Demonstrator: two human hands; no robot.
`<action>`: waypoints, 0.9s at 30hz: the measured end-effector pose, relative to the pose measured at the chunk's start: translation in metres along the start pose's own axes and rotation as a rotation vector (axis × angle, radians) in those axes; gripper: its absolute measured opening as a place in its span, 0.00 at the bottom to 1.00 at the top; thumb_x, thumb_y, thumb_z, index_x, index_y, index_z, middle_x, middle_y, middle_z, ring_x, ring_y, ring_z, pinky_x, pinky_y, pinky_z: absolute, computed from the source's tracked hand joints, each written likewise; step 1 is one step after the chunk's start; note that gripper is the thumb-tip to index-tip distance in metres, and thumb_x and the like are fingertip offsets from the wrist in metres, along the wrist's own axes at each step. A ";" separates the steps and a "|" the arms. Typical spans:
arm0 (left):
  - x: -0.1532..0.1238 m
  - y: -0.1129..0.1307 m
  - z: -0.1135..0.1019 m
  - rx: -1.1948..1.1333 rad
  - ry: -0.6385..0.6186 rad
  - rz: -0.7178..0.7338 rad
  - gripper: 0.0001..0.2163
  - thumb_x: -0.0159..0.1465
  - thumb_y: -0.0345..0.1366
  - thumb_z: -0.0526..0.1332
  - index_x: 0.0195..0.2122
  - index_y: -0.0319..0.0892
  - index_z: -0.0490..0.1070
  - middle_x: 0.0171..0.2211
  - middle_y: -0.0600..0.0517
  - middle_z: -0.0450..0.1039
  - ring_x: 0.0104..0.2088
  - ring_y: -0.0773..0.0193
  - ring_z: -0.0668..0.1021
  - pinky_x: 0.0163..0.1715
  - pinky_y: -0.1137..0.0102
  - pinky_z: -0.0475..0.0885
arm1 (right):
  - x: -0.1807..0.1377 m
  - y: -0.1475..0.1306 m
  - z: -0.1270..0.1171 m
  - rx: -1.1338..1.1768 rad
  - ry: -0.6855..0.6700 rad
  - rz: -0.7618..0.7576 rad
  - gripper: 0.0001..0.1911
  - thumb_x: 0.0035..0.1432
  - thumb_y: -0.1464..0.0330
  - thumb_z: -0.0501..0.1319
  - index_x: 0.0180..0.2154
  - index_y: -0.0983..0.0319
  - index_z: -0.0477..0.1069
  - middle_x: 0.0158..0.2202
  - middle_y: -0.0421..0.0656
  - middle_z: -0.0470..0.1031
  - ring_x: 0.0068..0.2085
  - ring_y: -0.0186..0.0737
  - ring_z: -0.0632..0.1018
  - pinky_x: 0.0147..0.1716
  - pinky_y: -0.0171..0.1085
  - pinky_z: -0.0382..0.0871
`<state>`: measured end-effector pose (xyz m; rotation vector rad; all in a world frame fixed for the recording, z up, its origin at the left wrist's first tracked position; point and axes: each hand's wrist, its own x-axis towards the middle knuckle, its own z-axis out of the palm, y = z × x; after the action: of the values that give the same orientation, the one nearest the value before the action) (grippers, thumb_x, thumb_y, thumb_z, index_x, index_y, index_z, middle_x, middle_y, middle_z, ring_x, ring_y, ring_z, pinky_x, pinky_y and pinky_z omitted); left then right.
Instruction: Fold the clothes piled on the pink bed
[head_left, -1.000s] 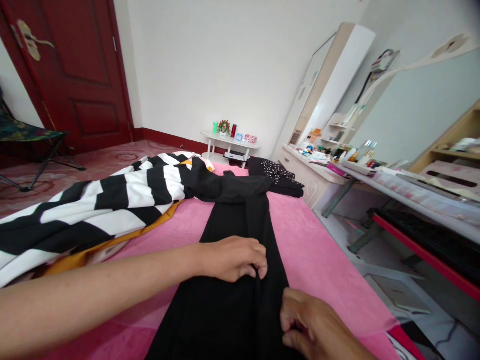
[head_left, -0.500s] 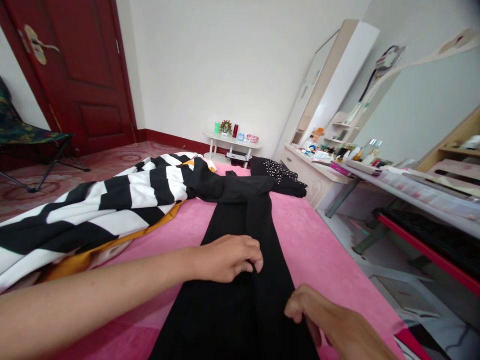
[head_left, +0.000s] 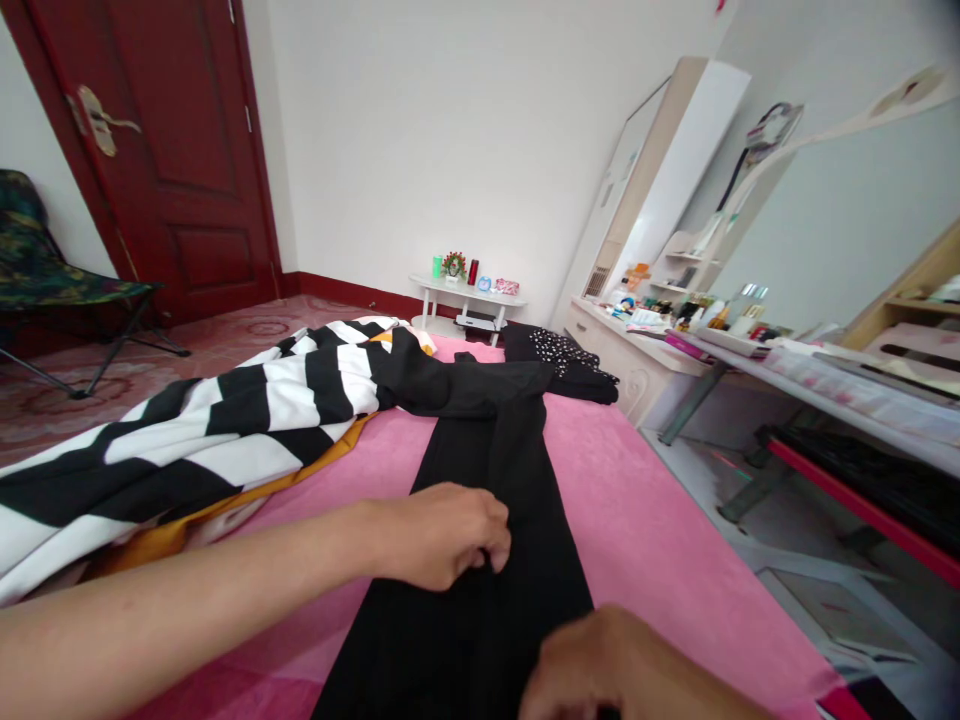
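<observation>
A long black garment [head_left: 536, 500] lies stretched out on a pink bed cover [head_left: 645, 500], its far end bunched crosswise. My left hand [head_left: 450, 535] is closed over the middle of it, fingers curled down and pinching the cloth. Low in the view, my right hand [head_left: 600, 665] is closed at the garment's near right part; its fingers are bent inward, blurred and partly cut off by the frame. Left of the garment spreads a rumpled black-and-white patterned cloth [head_left: 292, 395] with a mustard edge.
Folded dark clothes with white dots [head_left: 566, 350] rest at the bed's far right corner. Beyond stands a small white table [head_left: 469, 293]. A cluttered dresser [head_left: 637, 345] and desk [head_left: 825, 380] line the right. A camouflage folding chair [head_left: 75, 285] is by the red door [head_left: 172, 150].
My right hand has moved left and nearer, over the garment. My left hand has shifted slightly left and down, still closed on the cloth. The view has tilted a little.
</observation>
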<state>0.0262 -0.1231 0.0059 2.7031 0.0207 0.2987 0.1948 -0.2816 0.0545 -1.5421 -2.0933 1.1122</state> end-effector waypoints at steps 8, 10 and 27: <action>0.025 -0.052 -0.019 0.009 0.054 -0.188 0.16 0.53 0.19 0.53 0.34 0.43 0.75 0.31 0.55 0.76 0.32 0.67 0.77 0.35 0.74 0.70 | 0.148 0.093 -0.041 -0.317 0.745 -0.015 0.25 0.60 0.65 0.52 0.57 0.68 0.62 0.59 0.53 0.63 0.60 0.46 0.64 0.59 0.44 0.56; 0.041 -0.077 -0.030 0.223 0.195 -0.276 0.13 0.55 0.22 0.54 0.34 0.43 0.75 0.34 0.52 0.76 0.35 0.63 0.77 0.37 0.71 0.70 | 0.167 0.111 -0.029 -0.449 0.656 0.071 0.30 0.63 0.60 0.49 0.62 0.69 0.55 0.65 0.54 0.53 0.65 0.49 0.54 0.62 0.49 0.48; 0.102 -0.234 -0.038 0.512 0.449 -0.975 0.22 0.61 0.49 0.58 0.50 0.39 0.63 0.44 0.40 0.73 0.48 0.49 0.74 0.49 0.59 0.64 | 0.171 0.131 -0.010 -0.513 0.591 0.079 0.29 0.64 0.53 0.46 0.63 0.56 0.53 0.68 0.43 0.44 0.67 0.47 0.47 0.63 0.54 0.43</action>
<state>0.1251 0.1121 -0.0353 2.6280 1.6557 0.6221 0.2252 -0.1071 -0.0685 -1.8855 -1.9699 0.0755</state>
